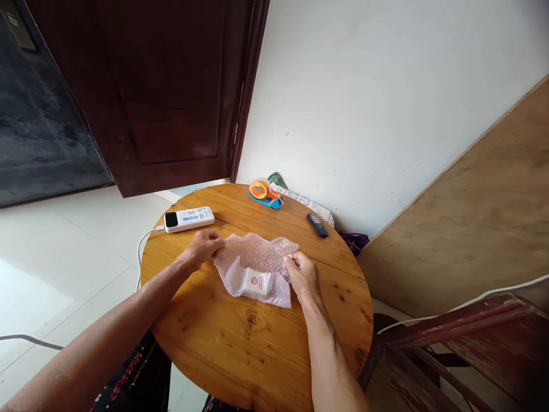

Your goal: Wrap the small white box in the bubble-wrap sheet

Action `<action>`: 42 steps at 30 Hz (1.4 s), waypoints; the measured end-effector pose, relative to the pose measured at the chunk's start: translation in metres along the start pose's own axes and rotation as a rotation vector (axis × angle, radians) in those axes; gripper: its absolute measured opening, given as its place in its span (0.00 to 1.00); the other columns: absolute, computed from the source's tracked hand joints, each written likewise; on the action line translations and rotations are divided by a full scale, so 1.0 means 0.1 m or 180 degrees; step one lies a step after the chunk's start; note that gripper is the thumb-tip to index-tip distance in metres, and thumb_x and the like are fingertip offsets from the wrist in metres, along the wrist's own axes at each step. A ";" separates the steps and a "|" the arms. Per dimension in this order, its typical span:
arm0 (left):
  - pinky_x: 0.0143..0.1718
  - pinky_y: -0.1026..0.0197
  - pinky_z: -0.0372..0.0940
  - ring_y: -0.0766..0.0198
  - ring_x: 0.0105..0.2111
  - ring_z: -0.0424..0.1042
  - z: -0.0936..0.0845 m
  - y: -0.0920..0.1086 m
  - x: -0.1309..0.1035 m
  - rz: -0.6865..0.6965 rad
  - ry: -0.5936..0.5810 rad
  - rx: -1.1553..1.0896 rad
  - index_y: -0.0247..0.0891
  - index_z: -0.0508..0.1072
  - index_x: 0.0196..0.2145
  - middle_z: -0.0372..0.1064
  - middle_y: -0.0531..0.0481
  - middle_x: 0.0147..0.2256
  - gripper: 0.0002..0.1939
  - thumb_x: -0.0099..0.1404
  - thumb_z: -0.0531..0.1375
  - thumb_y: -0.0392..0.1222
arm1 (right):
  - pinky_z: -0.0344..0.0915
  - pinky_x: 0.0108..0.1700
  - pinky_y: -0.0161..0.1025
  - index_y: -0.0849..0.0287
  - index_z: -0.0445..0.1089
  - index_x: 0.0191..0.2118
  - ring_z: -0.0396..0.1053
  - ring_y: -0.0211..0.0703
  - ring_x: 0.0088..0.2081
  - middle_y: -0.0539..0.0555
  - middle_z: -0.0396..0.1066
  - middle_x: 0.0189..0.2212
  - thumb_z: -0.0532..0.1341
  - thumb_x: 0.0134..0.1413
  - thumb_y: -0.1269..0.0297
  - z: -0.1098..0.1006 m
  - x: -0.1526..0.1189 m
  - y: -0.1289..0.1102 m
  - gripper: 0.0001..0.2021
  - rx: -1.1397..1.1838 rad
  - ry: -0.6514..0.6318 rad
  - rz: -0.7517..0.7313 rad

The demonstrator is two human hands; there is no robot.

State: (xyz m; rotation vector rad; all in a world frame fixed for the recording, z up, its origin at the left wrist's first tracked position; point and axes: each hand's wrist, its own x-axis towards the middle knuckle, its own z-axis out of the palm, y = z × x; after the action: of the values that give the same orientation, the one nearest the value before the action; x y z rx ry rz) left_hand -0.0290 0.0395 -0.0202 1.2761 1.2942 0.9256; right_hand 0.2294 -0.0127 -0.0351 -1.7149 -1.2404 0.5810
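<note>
A sheet of pinkish clear bubble wrap point(253, 249) lies spread on the round wooden table point(240, 366). On its near part rests a small white box point(257, 281) with a red print, partly covered by the wrap. My left hand point(206, 246) is closed on the wrap's left edge. At the right edge, my right hand point(302, 272) pinches the wrap between thumb and fingers. Both hands are on the far side of the box, one to each side.
At the table's back stands an orange and blue tape dispenser point(266, 193). A white power bank point(189, 219) with a cable lies back left, and a dark object point(318, 225), partly pixelated, back right. A white wall point(364, 103) rises behind.
</note>
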 end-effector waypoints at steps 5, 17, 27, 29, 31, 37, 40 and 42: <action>0.18 0.67 0.56 0.70 0.15 0.59 0.08 -0.09 0.19 -0.0037 0.0238 0.0460 0.38 0.65 0.30 0.60 0.60 0.18 0.05 0.53 0.56 0.32 | 0.50 0.28 0.37 0.55 0.68 0.31 0.61 0.42 0.22 0.45 0.66 0.16 0.58 0.43 0.60 -0.05 0.02 -0.05 0.08 -0.0625 0.0086 0.0010; 0.44 0.55 0.68 0.52 0.44 0.75 0.04 0.23 -0.21 0.1163 -0.0396 0.2207 0.37 0.68 0.56 0.75 0.42 0.43 0.28 0.60 0.61 0.51 | 0.62 0.31 0.38 0.58 0.71 0.43 0.71 0.43 0.28 0.52 0.74 0.28 0.59 0.54 0.52 -0.10 -0.07 -0.18 0.17 -0.0260 0.0033 -0.0540; 0.47 0.54 0.67 0.57 0.42 0.75 -0.35 0.30 -0.76 0.1379 -0.2083 0.1035 0.37 0.63 0.62 0.78 0.45 0.39 0.28 0.71 0.52 0.55 | 0.67 0.35 0.36 0.59 0.73 0.36 0.73 0.39 0.31 0.53 0.77 0.29 0.58 0.61 0.58 -0.40 -0.40 -0.58 0.11 0.0335 -0.3303 -0.0578; 0.44 0.57 0.68 0.60 0.37 0.76 -0.42 0.27 -0.85 0.1148 -0.2405 0.1204 0.37 0.67 0.58 0.78 0.48 0.33 0.24 0.73 0.49 0.52 | 0.66 0.33 0.34 0.59 0.74 0.35 0.73 0.38 0.29 0.51 0.77 0.28 0.59 0.58 0.64 -0.42 -0.55 -0.58 0.07 -0.0180 -0.3432 -0.0636; 0.37 0.60 0.68 0.62 0.30 0.74 -0.41 0.20 -0.89 0.1006 -0.2231 0.1582 0.37 0.71 0.54 0.76 0.50 0.29 0.21 0.73 0.49 0.50 | 0.63 0.31 0.32 0.57 0.75 0.35 0.71 0.36 0.28 0.49 0.75 0.26 0.59 0.56 0.68 -0.43 -0.68 -0.54 0.06 -0.0643 -0.3327 -0.0761; 0.56 0.46 0.65 0.48 0.55 0.68 0.04 0.00 -0.80 0.2056 -0.1071 0.2376 0.35 0.64 0.60 0.69 0.36 0.54 0.31 0.60 0.63 0.41 | 0.69 0.43 0.41 0.56 0.71 0.47 0.73 0.44 0.41 0.54 0.76 0.41 0.61 0.56 0.66 -0.22 -0.76 -0.47 0.12 -0.0968 -0.1339 -0.1247; 0.62 0.42 0.58 0.42 0.62 0.60 0.24 -0.10 -0.72 0.1932 -0.1263 0.2591 0.31 0.54 0.66 0.61 0.30 0.61 0.51 0.50 0.70 0.47 | 0.66 0.54 0.48 0.57 0.67 0.55 0.70 0.52 0.52 0.60 0.73 0.51 0.65 0.48 0.70 -0.02 -0.68 -0.50 0.26 -0.1268 -0.1077 -0.1604; 0.63 0.40 0.56 0.39 0.63 0.57 0.30 -0.18 -0.68 0.1815 -0.1405 0.2699 0.31 0.51 0.67 0.58 0.29 0.62 0.59 0.45 0.72 0.55 | 0.67 0.52 0.48 0.56 0.69 0.53 0.72 0.51 0.48 0.58 0.75 0.47 0.63 0.50 0.71 -0.03 -0.64 -0.47 0.21 -0.1327 -0.1143 -0.1655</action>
State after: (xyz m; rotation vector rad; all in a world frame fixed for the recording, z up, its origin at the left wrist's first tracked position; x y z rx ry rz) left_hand -0.0104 -0.0340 -0.0322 2.4392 0.9880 0.3853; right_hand 0.1849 -0.0691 -0.0010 -1.5490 -2.0974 0.3335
